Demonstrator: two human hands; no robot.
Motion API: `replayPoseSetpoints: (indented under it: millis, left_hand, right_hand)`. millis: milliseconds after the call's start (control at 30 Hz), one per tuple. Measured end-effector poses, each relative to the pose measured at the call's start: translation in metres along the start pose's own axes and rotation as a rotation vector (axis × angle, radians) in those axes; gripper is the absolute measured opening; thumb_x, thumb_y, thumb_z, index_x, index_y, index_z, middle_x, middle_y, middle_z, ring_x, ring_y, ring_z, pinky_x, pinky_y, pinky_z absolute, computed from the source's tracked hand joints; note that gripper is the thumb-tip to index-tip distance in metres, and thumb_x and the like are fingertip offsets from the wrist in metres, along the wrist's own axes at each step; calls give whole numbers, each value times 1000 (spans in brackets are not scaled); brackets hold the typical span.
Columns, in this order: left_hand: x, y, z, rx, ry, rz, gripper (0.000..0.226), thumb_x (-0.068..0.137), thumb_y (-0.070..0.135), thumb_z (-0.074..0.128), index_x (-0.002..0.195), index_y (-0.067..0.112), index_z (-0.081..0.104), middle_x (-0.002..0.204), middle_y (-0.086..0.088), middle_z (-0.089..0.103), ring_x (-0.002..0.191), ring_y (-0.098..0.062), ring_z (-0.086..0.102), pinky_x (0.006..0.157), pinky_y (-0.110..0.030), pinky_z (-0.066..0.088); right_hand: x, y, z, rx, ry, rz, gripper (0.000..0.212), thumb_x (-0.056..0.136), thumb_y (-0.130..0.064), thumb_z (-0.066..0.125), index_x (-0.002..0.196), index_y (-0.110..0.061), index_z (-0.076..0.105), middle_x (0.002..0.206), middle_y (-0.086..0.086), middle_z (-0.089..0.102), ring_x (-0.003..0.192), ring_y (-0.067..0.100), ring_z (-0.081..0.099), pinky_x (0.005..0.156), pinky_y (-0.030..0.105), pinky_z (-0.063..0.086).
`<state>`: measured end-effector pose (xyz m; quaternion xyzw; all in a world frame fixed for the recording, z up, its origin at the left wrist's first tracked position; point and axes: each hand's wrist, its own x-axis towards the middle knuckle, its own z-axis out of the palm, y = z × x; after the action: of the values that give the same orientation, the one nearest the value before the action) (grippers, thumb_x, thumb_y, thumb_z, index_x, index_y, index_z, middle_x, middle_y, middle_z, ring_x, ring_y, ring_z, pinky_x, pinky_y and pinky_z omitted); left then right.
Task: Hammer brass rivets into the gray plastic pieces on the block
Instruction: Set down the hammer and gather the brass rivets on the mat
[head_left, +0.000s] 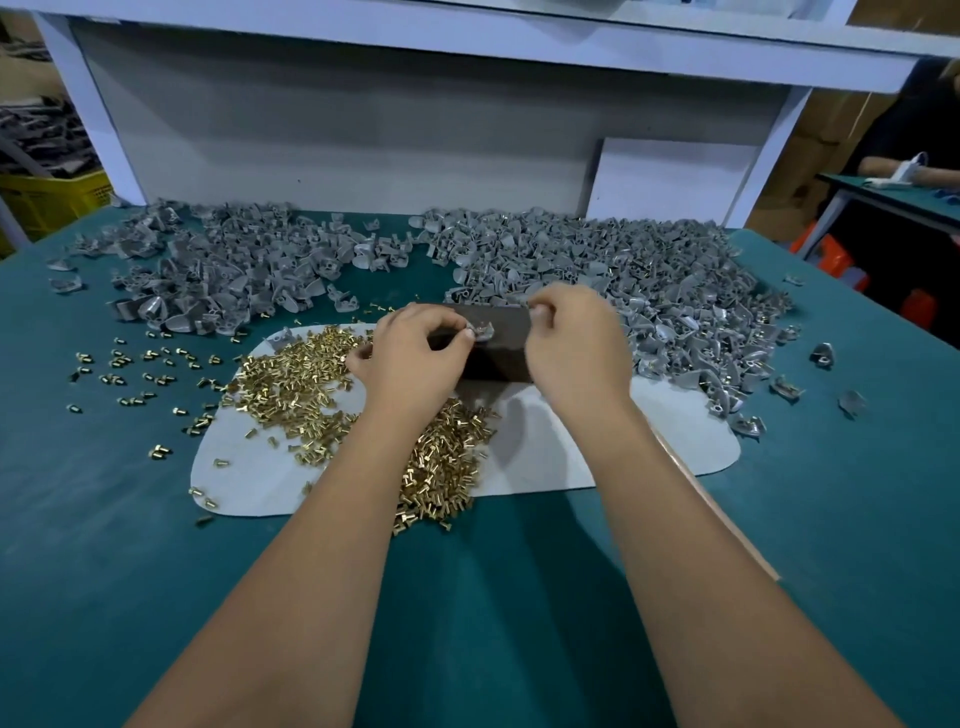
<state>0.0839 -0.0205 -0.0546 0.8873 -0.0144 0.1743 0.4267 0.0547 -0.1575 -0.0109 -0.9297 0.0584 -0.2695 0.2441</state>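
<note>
A dark block (498, 358) stands on a white mat (571, 447) in the middle of the table. My left hand (410, 353) pinches a gray plastic piece (482, 331) on top of the block between thumb and fingertips. My right hand (571, 343) hovers over the block's right end with its fingers curled. A wooden handle (737, 525), seemingly the hammer's, runs back from that palm under my forearm, and its head is hidden. Brass rivets (291, 384) lie heaped on the mat under my left wrist.
Two large heaps of gray plastic pieces (218, 270) (649, 280) cover the back of the green table (493, 597). Loose rivets (130, 364) are scattered at left. A white shelf frame (363, 119) stands behind. Another person sits at a table (893, 192) at far right.
</note>
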Motion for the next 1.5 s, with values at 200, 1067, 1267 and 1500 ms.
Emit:
replayPoseSetpoints:
  millis: [200,1067,1267,1500]
  left_hand:
    - [1,0,3,13,6,-11,12,90,43,60,79,45,58,102,27,52,118,-11,42,91,-40,18]
    - [1,-3,9,18,91,-46,12,86,47,66,75,48,61,97,30,57,113,-5,51,104,-50,20]
    - [1,-3,9,9,91,-47,7,87,44,67,80,45,66,110,25,66,123,-8,51,107,-55,19]
    - [-1,-4,9,-10,82,-38,6,88,43,66,85,41,71,114,23,66,130,-6,45,106,-49,16]
  right_hand:
    - [-22,38,-23,-525,-268,256,34,94,-34,51,116,-9,60,117,16,58,109,35,54,72,35,38]
    - [-35,-6,-43,-369,-48,-131,68,89,-20,57,139,-57,29,96,-3,65,80,26,62,53,27,30]
    - [-37,-11,-38,-435,18,-193,73,90,-16,55,141,-56,22,87,-2,60,65,25,56,44,25,20]
    - [-38,-13,-39,-464,113,-146,80,88,-12,56,142,-57,17,76,-5,46,45,15,30,41,21,17]
